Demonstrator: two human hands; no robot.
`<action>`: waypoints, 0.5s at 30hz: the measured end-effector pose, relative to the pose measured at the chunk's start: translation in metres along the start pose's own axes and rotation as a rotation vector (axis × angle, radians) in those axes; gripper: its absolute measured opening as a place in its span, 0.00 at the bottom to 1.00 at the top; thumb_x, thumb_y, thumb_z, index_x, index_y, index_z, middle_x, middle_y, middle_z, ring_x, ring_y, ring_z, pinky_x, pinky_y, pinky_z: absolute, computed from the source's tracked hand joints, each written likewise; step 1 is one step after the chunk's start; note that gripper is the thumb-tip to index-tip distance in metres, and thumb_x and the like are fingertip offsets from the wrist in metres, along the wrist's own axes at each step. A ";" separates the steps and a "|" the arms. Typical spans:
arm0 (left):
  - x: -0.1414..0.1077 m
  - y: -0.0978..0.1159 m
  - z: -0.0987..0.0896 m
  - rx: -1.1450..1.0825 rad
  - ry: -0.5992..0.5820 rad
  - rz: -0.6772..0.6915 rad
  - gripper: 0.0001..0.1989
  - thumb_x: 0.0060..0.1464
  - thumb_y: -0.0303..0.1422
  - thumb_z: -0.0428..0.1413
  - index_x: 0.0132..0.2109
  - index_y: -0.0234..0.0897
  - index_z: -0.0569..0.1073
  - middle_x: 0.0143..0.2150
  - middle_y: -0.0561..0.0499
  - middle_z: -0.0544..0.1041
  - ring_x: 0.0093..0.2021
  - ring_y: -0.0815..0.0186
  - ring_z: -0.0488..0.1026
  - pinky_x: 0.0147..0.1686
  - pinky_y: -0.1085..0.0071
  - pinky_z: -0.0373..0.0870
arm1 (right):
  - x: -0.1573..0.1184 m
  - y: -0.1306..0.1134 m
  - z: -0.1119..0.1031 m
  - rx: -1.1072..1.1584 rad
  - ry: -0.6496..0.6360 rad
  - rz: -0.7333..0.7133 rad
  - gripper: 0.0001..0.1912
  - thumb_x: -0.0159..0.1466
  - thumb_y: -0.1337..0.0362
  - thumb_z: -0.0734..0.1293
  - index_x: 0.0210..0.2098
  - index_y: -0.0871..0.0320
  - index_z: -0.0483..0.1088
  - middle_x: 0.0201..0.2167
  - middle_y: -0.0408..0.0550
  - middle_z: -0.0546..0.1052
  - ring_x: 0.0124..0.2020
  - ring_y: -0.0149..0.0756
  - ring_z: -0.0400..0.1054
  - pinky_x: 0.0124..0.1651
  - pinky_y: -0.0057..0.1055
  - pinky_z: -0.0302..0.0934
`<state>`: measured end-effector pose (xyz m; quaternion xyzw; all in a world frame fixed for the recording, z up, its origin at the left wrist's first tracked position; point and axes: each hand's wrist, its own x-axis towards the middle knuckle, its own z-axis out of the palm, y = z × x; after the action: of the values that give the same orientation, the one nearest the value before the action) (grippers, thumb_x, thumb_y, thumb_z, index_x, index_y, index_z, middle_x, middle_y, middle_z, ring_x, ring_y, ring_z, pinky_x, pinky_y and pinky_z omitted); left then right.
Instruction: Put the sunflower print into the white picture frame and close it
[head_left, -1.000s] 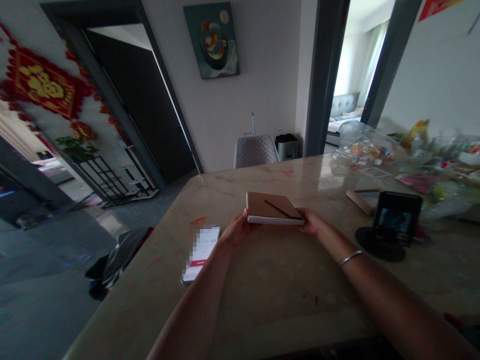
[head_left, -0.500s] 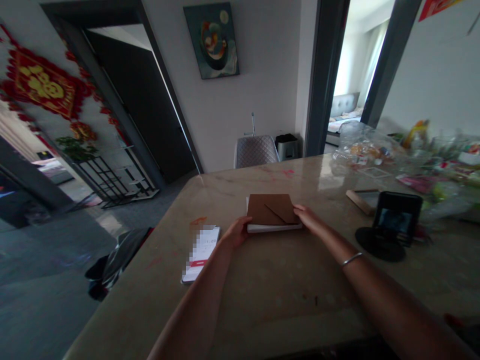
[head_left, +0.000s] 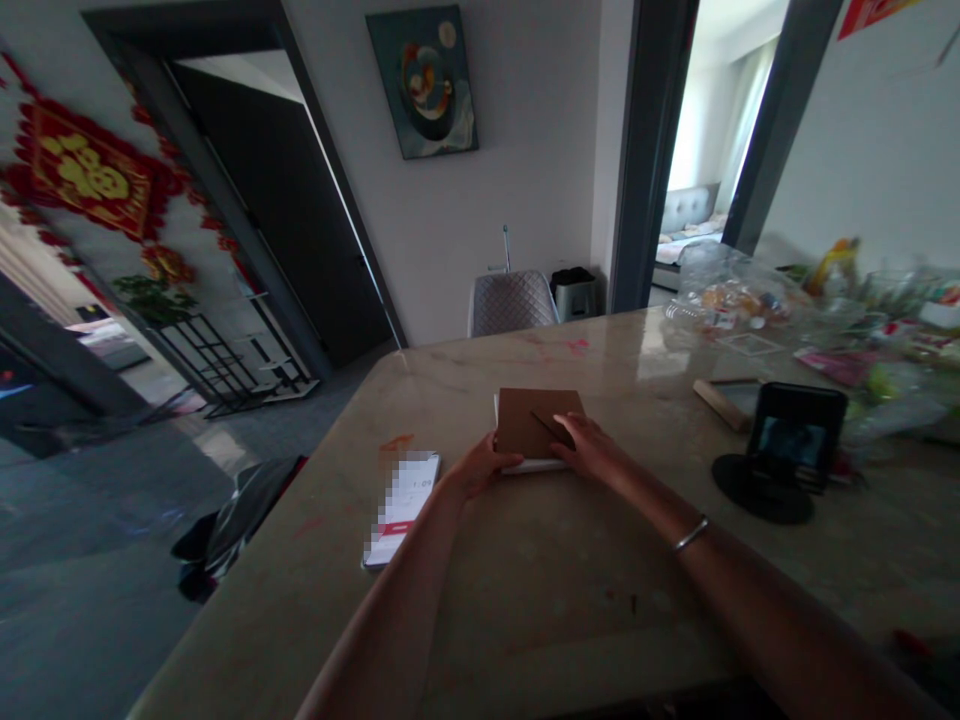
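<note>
A brown-covered notebook (head_left: 517, 425) with white page edges lies on the stone-like tabletop (head_left: 540, 570). Across its cover, slantwise, rests a thin dark pen (head_left: 544, 422). My left hand (head_left: 476, 467) grips the notebook's near left corner, thumb on the cover's front edge. My right hand (head_left: 589, 447) is over the right side of the cover. Its thumb and forefinger are apart, one on each side of the pen's lower end, which they partly hide. Whether they touch the pen is hard to make out.
A phone (head_left: 405, 510) with a lit screen lies left of my left forearm. To the right stand a black device on a round base (head_left: 795, 440) and a wood-edged frame (head_left: 724, 400). Plastic bags (head_left: 739, 290) and clutter fill the far right. A chair (head_left: 514, 300) stands beyond the table.
My right hand has left the notebook's right edge and moved left over the cover to the pen. My left thumb now reaches further along the front edge. The notebook has barely shifted.
</note>
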<state>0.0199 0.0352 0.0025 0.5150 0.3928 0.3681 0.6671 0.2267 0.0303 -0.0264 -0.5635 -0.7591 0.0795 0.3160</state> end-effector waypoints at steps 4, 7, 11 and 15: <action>0.001 -0.001 -0.003 0.054 0.002 -0.034 0.34 0.34 0.26 0.64 0.51 0.33 0.63 0.51 0.38 0.69 0.46 0.55 0.69 0.44 0.60 0.67 | 0.002 0.001 -0.001 -0.029 -0.002 -0.019 0.21 0.58 0.67 0.60 0.52 0.61 0.61 0.49 0.56 0.69 0.51 0.40 0.62 0.53 0.38 0.56; 0.001 -0.002 -0.003 0.054 -0.011 -0.020 0.33 0.33 0.25 0.64 0.50 0.33 0.63 0.51 0.39 0.69 0.46 0.58 0.69 0.44 0.62 0.68 | 0.005 0.001 -0.003 -0.052 0.006 -0.016 0.20 0.58 0.68 0.58 0.50 0.61 0.63 0.47 0.56 0.71 0.48 0.39 0.65 0.51 0.36 0.57; 0.001 -0.002 -0.004 0.059 0.033 -0.038 0.32 0.34 0.23 0.63 0.50 0.36 0.62 0.48 0.42 0.71 0.42 0.61 0.71 0.38 0.65 0.70 | 0.009 0.001 -0.009 -0.040 0.089 0.058 0.18 0.60 0.68 0.55 0.48 0.63 0.64 0.43 0.57 0.73 0.46 0.39 0.66 0.49 0.34 0.57; 0.000 0.001 -0.002 0.022 0.017 -0.060 0.33 0.34 0.21 0.61 0.50 0.37 0.61 0.47 0.42 0.71 0.42 0.61 0.71 0.35 0.69 0.70 | 0.016 0.010 -0.022 0.087 0.268 0.224 0.19 0.62 0.66 0.51 0.46 0.63 0.66 0.39 0.56 0.74 0.40 0.38 0.69 0.44 0.31 0.59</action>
<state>0.0178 0.0364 0.0030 0.5070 0.4180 0.3479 0.6687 0.2442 0.0432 -0.0077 -0.6360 -0.6385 0.0712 0.4275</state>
